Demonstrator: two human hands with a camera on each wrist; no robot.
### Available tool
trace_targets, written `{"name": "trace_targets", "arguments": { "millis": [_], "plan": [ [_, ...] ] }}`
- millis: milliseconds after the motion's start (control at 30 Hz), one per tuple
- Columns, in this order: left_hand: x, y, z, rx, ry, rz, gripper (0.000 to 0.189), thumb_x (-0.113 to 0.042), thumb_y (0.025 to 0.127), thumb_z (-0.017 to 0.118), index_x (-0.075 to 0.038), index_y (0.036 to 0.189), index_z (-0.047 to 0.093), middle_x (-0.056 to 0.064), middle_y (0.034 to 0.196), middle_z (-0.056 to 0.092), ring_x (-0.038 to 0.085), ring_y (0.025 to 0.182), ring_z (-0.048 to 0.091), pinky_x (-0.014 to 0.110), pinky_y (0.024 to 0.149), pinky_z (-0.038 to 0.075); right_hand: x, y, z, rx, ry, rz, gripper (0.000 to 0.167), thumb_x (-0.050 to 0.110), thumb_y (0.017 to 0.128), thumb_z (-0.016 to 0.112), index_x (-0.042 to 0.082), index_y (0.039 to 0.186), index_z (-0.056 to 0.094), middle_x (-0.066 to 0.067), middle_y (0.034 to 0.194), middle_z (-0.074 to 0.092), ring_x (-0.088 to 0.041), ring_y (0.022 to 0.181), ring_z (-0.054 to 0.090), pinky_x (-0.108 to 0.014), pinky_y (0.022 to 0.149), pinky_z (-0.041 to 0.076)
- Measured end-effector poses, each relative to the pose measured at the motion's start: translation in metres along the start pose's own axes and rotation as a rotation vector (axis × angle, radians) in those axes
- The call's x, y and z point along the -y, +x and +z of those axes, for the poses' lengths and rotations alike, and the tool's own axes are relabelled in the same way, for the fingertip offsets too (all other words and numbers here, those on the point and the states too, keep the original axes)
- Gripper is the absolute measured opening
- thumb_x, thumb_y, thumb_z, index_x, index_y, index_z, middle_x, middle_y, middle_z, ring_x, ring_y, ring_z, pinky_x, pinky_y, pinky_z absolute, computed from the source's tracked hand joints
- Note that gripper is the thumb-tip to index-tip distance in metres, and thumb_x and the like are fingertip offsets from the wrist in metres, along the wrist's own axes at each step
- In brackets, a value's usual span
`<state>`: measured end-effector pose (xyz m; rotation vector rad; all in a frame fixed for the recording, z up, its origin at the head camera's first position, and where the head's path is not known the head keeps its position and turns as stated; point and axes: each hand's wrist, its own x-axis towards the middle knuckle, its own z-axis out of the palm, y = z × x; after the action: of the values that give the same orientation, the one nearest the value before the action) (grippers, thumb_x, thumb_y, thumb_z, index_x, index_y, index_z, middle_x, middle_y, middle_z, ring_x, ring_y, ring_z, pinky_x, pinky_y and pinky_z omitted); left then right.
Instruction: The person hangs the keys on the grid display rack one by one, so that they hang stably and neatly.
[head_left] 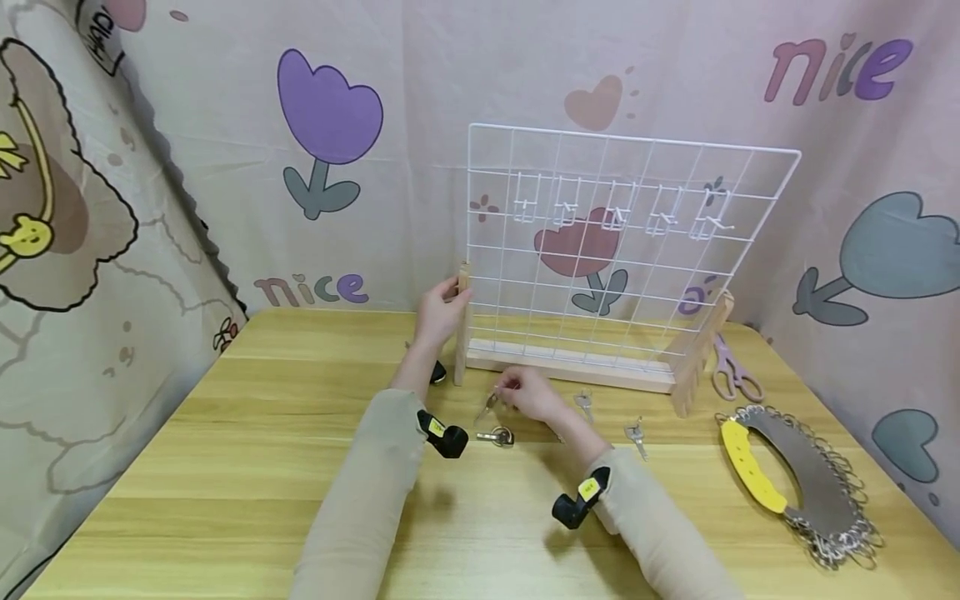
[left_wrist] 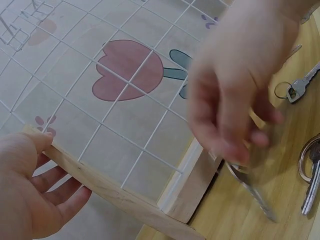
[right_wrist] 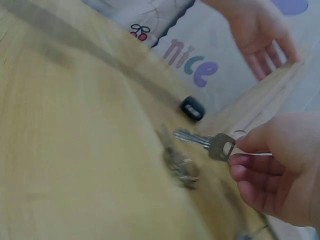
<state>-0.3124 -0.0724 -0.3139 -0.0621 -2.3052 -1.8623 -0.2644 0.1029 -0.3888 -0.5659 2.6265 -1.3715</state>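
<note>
My left hand [head_left: 441, 315] grips the left wooden post [left_wrist: 107, 187] of a white wire grid rack [head_left: 600, 250], thumb in front and fingers behind. In the right wrist view, my right hand [right_wrist: 280, 170] pinches a silver key [right_wrist: 220, 146] by its small ring, with the blade pointing away from the fingers. This key hangs over the table just in front of the rack's wooden base [head_left: 570, 367]. Below it lies a key on a larger ring [head_left: 495, 437]. Other keys rest to the right, one [head_left: 585, 402] near the base and another [head_left: 636, 435] farther forward.
Several white hooks [head_left: 617, 217] hang in a row on the grid. Lilac scissors [head_left: 738, 379] lie beyond the right post [head_left: 701, 354]. A metal plate with a yellow handle [head_left: 750, 467] and many wire loops lies at the right. Behind the left wrist sits a small black object [right_wrist: 192, 108].
</note>
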Motion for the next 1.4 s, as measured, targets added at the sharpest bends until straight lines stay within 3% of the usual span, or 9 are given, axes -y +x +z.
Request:
{"name": "trace_targets", "arguments": {
  "millis": [167, 300, 433, 600, 833, 1033, 1167, 1400],
  "plan": [
    [0.000, 0.000, -0.002, 0.006, 0.010, -0.005, 0.049, -0.023, 0.094, 0.056, -0.005, 0.137, 0.044, 0.016, 0.131, 0.051, 0.027, 0.118, 0.049, 0.037, 0.097, 0.042, 0.019, -0.002, -0.031, -0.079, -0.052, -0.059, 0.006, 0.005, 0.090, 0.057, 0.003, 0.086, 0.061, -0.010, 0.078, 0.060, -0.020, 0.066, 0.053, -0.024, 0.056, 0.045],
    [-0.001, 0.000, -0.002, 0.007, 0.006, -0.006, 0.049, -0.023, 0.094, 0.056, -0.005, 0.137, 0.044, 0.016, 0.130, 0.050, 0.027, 0.118, 0.049, 0.037, 0.097, 0.042, 0.042, 0.000, -0.058, -0.159, -0.038, -0.142, 0.009, 0.007, 0.091, 0.056, -0.001, 0.088, 0.061, -0.014, 0.079, 0.061, -0.023, 0.067, 0.054, -0.026, 0.057, 0.047],
    [-0.002, -0.001, -0.003, 0.007, -0.001, -0.006, 0.048, -0.021, 0.094, 0.057, -0.004, 0.137, 0.045, 0.016, 0.130, 0.051, 0.027, 0.118, 0.049, 0.037, 0.097, 0.041, 0.070, 0.003, -0.081, -0.260, 0.012, -0.206, 0.011, 0.006, 0.091, 0.057, -0.004, 0.090, 0.061, -0.016, 0.078, 0.062, -0.024, 0.067, 0.057, -0.030, 0.059, 0.052],
    [-0.002, -0.002, -0.004, 0.010, -0.002, -0.007, 0.048, -0.022, 0.094, 0.057, -0.004, 0.137, 0.044, 0.016, 0.130, 0.051, 0.027, 0.118, 0.049, 0.037, 0.098, 0.041, 0.105, 0.011, -0.100, -0.364, 0.180, -0.270, 0.012, 0.007, 0.092, 0.057, -0.005, 0.090, 0.060, -0.012, 0.075, 0.062, -0.015, 0.063, 0.056, -0.025, 0.058, 0.051],
    [-0.003, -0.001, -0.004, 0.016, -0.001, -0.012, 0.048, -0.021, 0.094, 0.055, -0.004, 0.137, 0.043, 0.017, 0.131, 0.050, 0.028, 0.119, 0.048, 0.037, 0.099, 0.040, 0.139, 0.023, -0.105, -0.454, 0.384, -0.331, 0.010, 0.006, 0.093, 0.056, -0.003, 0.091, 0.057, -0.003, 0.073, 0.059, -0.009, 0.061, 0.055, -0.020, 0.056, 0.051],
    [-0.003, -0.002, -0.002, 0.011, 0.012, -0.009, 0.047, -0.021, 0.094, 0.055, -0.004, 0.137, 0.044, 0.017, 0.130, 0.051, 0.028, 0.118, 0.049, 0.039, 0.098, 0.041, 0.153, 0.030, -0.103, -0.520, 0.550, -0.316, 0.006, 0.005, 0.093, 0.054, 0.004, 0.087, 0.055, -0.002, 0.071, 0.060, -0.010, 0.060, 0.055, -0.019, 0.055, 0.050],
    [-0.003, -0.002, -0.002, 0.011, 0.014, -0.010, 0.047, -0.022, 0.095, 0.055, -0.003, 0.137, 0.044, 0.017, 0.130, 0.051, 0.028, 0.118, 0.049, 0.039, 0.098, 0.041, 0.153, 0.033, -0.103, -0.550, 0.597, -0.285, 0.008, 0.005, 0.094, 0.053, 0.003, 0.086, 0.055, -0.002, 0.070, 0.059, -0.010, 0.059, 0.055, -0.018, 0.053, 0.050],
    [-0.003, -0.002, -0.002, 0.008, 0.007, -0.012, 0.048, -0.023, 0.094, 0.055, -0.004, 0.137, 0.044, 0.017, 0.130, 0.051, 0.028, 0.118, 0.049, 0.038, 0.098, 0.041, 0.149, 0.036, -0.103, -0.533, 0.613, -0.235, 0.008, 0.006, 0.095, 0.052, 0.002, 0.088, 0.056, -0.004, 0.072, 0.058, -0.009, 0.059, 0.054, -0.018, 0.055, 0.050]
  ]
}}
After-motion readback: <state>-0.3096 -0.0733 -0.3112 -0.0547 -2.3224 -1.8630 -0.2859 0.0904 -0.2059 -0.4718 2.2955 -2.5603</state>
